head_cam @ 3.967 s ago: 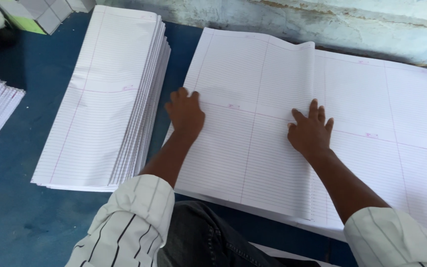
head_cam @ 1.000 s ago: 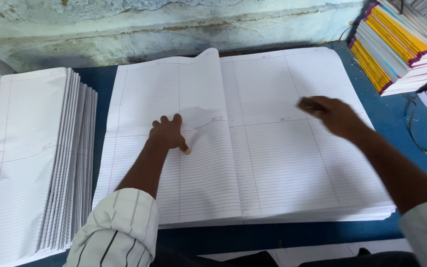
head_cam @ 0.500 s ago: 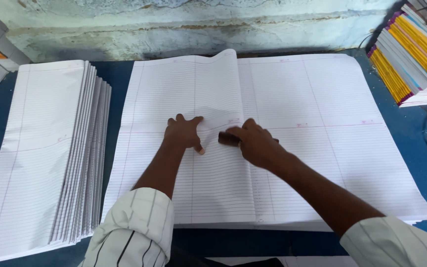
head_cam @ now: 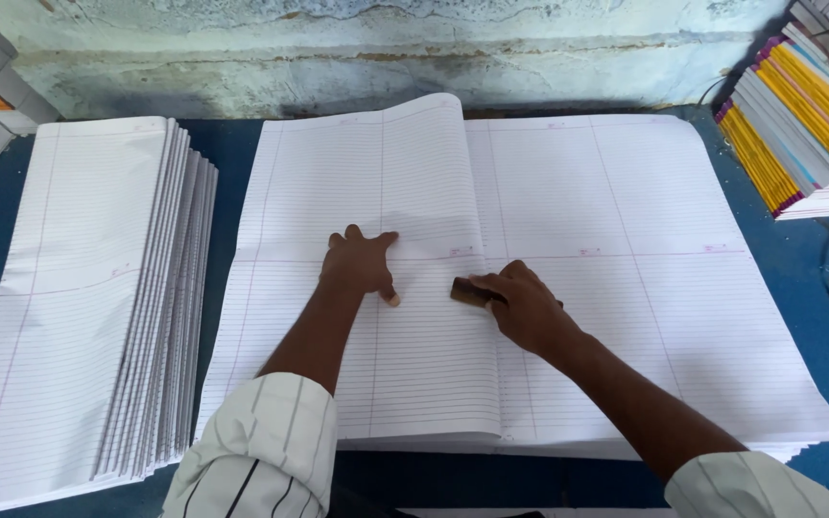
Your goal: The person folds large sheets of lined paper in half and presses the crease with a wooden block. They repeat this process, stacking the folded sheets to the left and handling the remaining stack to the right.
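Flat on the folded sheet (head_cam: 376, 384), the left hand (head_cam: 362, 267) presses down with its fingers released and spread, thumb pointing right toward the crease. Just beside it, the right hand (head_cam: 527, 309) has its fingers clenched around a small brown block (head_cam: 469, 292), whose free end rests on the paper right at the folded edge. That sheet is ruled white paper doubled over to the left, lying on top of a broad pile of open sheets (head_cam: 645, 317) that fills the middle of the blue counter (head_cam: 232, 153). Well to the left stands a stack of folded sheets (head_cam: 79, 307), its edges fanned toward the pile. At the far right corner, a stack of notebooks (head_cam: 808, 134) with yellow and purple spines leans against the wall; both striped sleeves show at the bottom
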